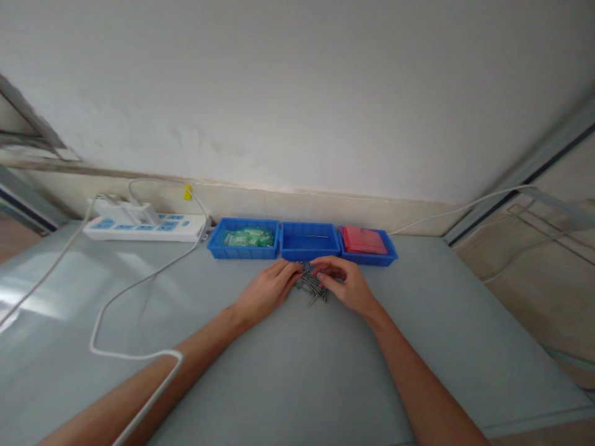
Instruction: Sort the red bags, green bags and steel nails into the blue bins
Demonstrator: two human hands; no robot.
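A small heap of grey metal screws (312,286) lies on the table just in front of the middle blue bin (304,254). My left hand (267,286) rests against the heap's left side, its fingers together and curled at the tips; whatever they hold is hidden. From the right, my right hand (346,284) curves over the heap, thumb and fingertips drawn close together among the screws. What sits between those fingertips is too small to make out. One thin screw-like piece (317,236) lies inside the middle bin.
The left blue bin (244,252) holds green-and-clear plastic packets (250,237). Folded pink-red bags (363,240) fill the right blue bin (372,259). A white power strip (186,230) with plugged-in adapters stands at the back left. Its white cable (134,357) passes over my left forearm.
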